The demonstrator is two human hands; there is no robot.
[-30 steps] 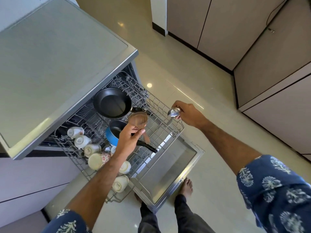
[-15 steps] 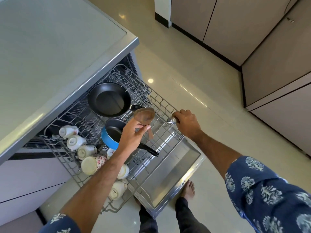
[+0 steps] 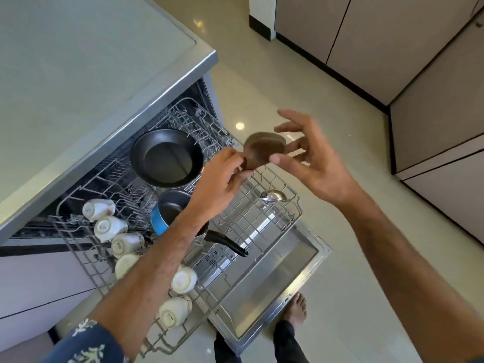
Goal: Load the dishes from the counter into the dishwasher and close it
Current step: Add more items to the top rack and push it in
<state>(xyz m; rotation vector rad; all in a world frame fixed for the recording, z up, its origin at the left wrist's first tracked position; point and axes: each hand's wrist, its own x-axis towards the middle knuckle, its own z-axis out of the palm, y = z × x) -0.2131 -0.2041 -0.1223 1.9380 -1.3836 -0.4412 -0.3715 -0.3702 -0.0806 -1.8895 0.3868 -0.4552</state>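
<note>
My left hand (image 3: 221,176) pinches a brown wooden ladle (image 3: 263,150) by its neck, above the pulled-out dishwasher rack (image 3: 262,221). My right hand (image 3: 309,158) hovers beside the ladle's bowl with fingers spread, its fingertips close to or touching the bowl. A steel ladle (image 3: 272,196) lies at the rack's right edge. In the rack sit a black frying pan (image 3: 167,158), a blue saucepan (image 3: 167,210) with a black handle, and several white cups (image 3: 110,226) along the left side.
The dishwasher door (image 3: 267,292) lies open and flat below the rack. The grey counter (image 3: 78,74) overhangs the machine at left. Beige cabinets (image 3: 432,74) stand across the tiled floor. My bare foot (image 3: 296,307) is beside the door's corner.
My right hand let go of the steel ladle, now lying in the rack, and rose to the wooden ladle. My left hand lifted the wooden ladle up and to the right.
</note>
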